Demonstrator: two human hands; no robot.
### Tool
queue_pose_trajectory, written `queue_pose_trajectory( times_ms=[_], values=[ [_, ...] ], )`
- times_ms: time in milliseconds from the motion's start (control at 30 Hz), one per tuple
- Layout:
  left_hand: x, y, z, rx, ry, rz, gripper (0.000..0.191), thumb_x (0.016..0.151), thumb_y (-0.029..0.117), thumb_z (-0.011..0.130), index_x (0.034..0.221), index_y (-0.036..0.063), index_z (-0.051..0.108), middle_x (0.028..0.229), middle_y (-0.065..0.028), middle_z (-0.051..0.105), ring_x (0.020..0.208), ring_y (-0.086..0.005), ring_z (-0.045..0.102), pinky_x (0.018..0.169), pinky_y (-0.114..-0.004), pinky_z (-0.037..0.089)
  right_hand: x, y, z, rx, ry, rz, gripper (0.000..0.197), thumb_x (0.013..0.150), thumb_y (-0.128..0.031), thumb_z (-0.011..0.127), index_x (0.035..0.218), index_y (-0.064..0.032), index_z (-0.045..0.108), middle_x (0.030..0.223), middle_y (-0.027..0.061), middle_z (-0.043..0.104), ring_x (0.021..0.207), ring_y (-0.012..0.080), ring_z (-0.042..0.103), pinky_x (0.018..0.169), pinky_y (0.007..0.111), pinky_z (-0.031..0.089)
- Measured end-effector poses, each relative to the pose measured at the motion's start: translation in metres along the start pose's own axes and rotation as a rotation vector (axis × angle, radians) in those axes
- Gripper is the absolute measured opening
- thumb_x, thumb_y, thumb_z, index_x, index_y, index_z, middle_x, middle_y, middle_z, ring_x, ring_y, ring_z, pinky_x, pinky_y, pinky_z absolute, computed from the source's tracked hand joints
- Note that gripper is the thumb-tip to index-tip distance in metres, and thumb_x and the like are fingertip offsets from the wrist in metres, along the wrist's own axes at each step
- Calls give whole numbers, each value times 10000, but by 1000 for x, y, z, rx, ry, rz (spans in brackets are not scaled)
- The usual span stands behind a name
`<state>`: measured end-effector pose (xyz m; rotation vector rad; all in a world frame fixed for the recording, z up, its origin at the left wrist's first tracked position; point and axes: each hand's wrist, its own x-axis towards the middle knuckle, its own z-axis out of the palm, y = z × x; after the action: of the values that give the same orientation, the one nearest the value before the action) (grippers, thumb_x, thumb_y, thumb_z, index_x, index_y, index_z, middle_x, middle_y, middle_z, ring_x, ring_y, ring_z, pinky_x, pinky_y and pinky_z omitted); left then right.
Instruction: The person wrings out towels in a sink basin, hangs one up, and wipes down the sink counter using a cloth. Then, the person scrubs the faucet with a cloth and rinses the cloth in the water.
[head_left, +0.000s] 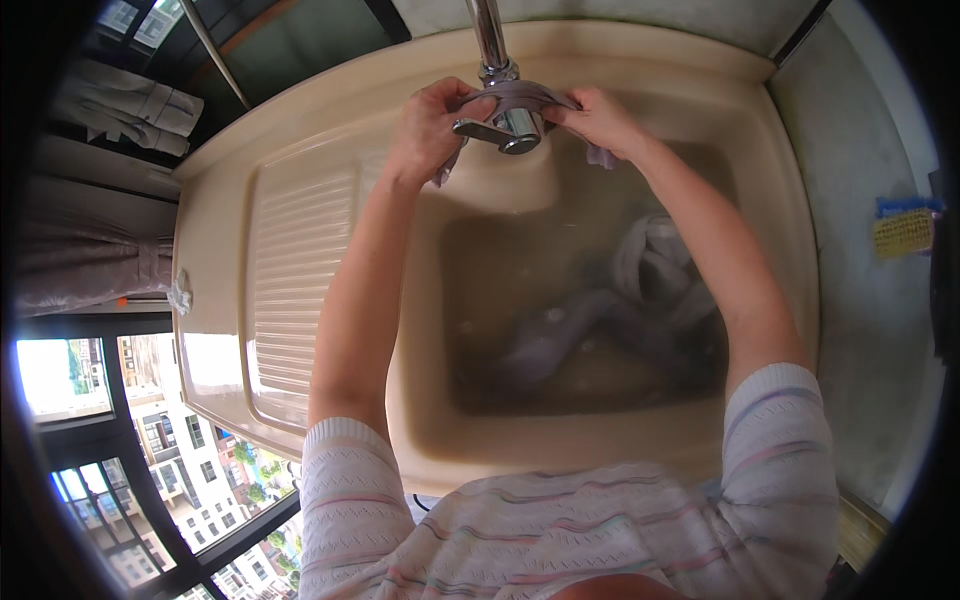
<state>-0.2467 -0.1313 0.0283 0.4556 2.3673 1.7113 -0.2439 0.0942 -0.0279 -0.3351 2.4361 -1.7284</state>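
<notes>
My left hand (429, 129) and my right hand (602, 120) each grip one side of a greyish-purple cloth (525, 95). Between them the cloth lies bunched across the chrome faucet (519, 133), above its lever handle (481, 131). Loose ends of the fabric hang below both hands. Under my arms is a beige laundry sink (424, 337) with cloudy water in its basin. More grey fabric (637, 255) is in the water on the right, partly submerged; its full shape is hidden by the murk and my right forearm.
A ribbed washboard (300, 262) is moulded into the sink's left side. A tied curtain (97, 262) hangs beyond it, over windows (67, 379). At the far right a yellow and blue scrubbing item (905, 229) is by the wall (862, 300). A small white object (181, 292) rests on the left rim.
</notes>
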Motion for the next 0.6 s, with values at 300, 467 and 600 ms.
queue_pose_trajectory(
  times_ms=[300, 467, 600],
  values=[
    [-28, -27, -13, -227, -7, -106, 77, 796, 101, 602, 795, 46, 548, 623, 18, 524, 472, -17, 401, 410, -159, 304, -32, -76, -2, -288, -35, 52, 265, 782, -291, 616, 760, -39, 539, 596, 11, 566, 345, 76, 391, 273, 246, 296],
    [-32, -8, -11, -274, 40, -54, 78, 780, 76, 622, 802, 43, 556, 606, 39, 498, 478, -11, 386, 419, -161, 291, -29, -40, -10, -67, 18, -27, 423, 801, -434, 575, 810, -11, 585, 582, 9, 539, 384, 75, 445, 286, 228, 335],
    [-28, -10, 7, -299, -47, -2, 91, 780, 99, 647, 808, 56, 571, 611, 69, 481, 508, -5, 361, 447, -165, 268, -28, -9, -14, 73, 114, -159, 387, 823, -412, 553, 760, -31, 580, 563, 11, 524, 380, 88, 438, 300, 243, 333]
  ],
)
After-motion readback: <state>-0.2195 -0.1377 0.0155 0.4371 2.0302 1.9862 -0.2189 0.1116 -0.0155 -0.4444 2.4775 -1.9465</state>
